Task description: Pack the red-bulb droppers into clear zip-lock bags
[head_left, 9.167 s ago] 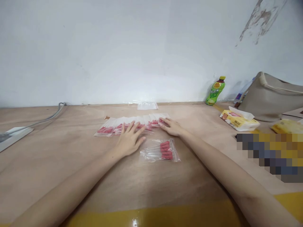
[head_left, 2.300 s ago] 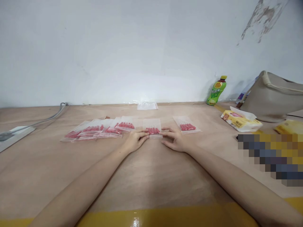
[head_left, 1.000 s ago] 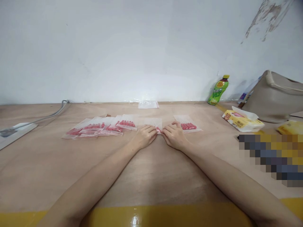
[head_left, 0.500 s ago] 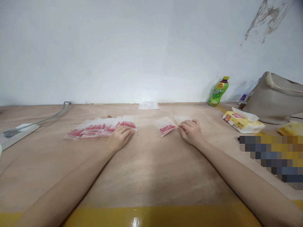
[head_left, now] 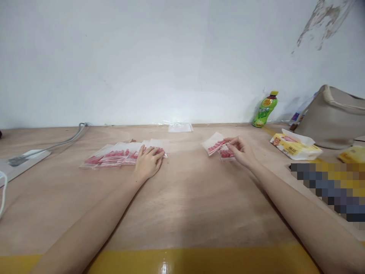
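Observation:
Several clear bags with red pieces inside lie overlapping in a row [head_left: 114, 154] on the left of the table. On the right end of that row rests my left hand [head_left: 148, 161], its fingers somewhat spread over the bags. My right hand [head_left: 239, 150] pinches the edge of one clear bag with red pieces [head_left: 214, 145], which is tilted and raised a little. Under it and my fingers, another bag with red pieces [head_left: 227, 154] lies on the table.
Against the wall lies a flat clear packet [head_left: 180, 128]. To the right are a green bottle [head_left: 265, 110], a yellow tissue pack [head_left: 295, 147] and a beige bag [head_left: 327, 118]. At the left, a grey cable [head_left: 61, 141] runs to a power strip [head_left: 31, 158].
My right hand has moved right with the pinched bag, uncovering more of the bag beneath. The fingers of my left hand have spread over the row.

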Action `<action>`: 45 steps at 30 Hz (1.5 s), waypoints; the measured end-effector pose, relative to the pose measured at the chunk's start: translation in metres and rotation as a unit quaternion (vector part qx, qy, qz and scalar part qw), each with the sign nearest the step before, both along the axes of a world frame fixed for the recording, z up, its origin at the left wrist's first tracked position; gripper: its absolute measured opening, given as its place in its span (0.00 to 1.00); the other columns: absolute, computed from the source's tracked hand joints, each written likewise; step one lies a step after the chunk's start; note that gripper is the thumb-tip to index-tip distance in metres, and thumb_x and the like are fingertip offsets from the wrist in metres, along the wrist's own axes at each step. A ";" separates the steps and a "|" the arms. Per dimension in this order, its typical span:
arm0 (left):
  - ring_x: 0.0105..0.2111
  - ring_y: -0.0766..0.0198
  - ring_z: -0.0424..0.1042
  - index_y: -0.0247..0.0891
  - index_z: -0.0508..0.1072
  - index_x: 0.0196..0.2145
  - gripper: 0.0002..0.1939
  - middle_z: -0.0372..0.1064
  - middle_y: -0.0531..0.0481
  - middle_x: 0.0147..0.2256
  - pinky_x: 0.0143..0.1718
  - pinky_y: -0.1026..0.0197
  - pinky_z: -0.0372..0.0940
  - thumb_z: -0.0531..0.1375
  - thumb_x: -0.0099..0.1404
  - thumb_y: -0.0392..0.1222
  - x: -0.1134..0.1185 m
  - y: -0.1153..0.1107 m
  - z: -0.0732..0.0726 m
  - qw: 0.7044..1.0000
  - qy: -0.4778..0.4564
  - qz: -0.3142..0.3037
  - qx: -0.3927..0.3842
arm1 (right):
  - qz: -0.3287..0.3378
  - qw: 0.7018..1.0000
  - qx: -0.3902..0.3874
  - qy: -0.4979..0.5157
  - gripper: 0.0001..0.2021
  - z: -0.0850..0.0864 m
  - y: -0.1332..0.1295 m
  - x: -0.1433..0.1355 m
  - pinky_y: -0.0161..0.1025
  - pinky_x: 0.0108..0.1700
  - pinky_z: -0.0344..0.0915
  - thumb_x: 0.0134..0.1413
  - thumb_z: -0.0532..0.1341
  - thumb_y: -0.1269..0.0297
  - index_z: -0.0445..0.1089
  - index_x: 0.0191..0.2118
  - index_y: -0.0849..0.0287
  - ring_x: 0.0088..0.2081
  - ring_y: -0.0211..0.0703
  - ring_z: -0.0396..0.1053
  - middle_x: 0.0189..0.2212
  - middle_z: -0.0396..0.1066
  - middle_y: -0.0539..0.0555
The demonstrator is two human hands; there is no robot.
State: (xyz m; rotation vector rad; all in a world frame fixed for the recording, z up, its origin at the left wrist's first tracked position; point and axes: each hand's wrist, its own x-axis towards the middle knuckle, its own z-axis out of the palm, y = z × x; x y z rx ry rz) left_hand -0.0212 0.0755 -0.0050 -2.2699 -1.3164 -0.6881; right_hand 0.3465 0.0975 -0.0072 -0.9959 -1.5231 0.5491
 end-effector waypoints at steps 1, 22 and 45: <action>0.47 0.51 0.65 0.44 0.74 0.39 0.12 0.70 0.46 0.43 0.53 0.38 0.46 0.52 0.64 0.38 0.001 0.001 0.000 1.000 -0.003 -0.004 -0.002 | -0.020 1.000 -0.007 0.017 0.11 0.000 0.001 0.008 0.41 0.36 0.65 0.43 0.61 0.58 0.59 0.25 0.57 0.38 0.44 0.70 0.38 0.71 0.57; 0.46 0.56 0.67 0.37 0.68 0.50 0.20 0.67 0.44 0.47 0.47 0.55 0.64 0.58 0.61 0.45 0.071 -0.003 -0.011 0.979 -0.112 -0.155 -0.073 | -0.056 0.875 0.209 -0.434 0.12 -0.007 -0.036 -0.077 0.43 0.44 0.49 0.50 0.58 0.57 0.70 0.39 0.56 0.38 0.43 0.64 0.34 0.71 0.53; 0.36 0.60 0.69 0.36 0.72 0.32 0.08 0.72 0.47 0.34 0.40 0.57 0.63 0.53 0.63 0.33 0.092 0.006 -0.007 0.971 0.004 -0.237 0.029 | -0.061 0.815 0.287 -0.499 0.11 -0.001 -0.029 -0.095 0.42 0.42 0.47 0.57 0.52 0.69 0.69 0.27 0.61 0.29 0.38 0.62 0.25 0.70 0.53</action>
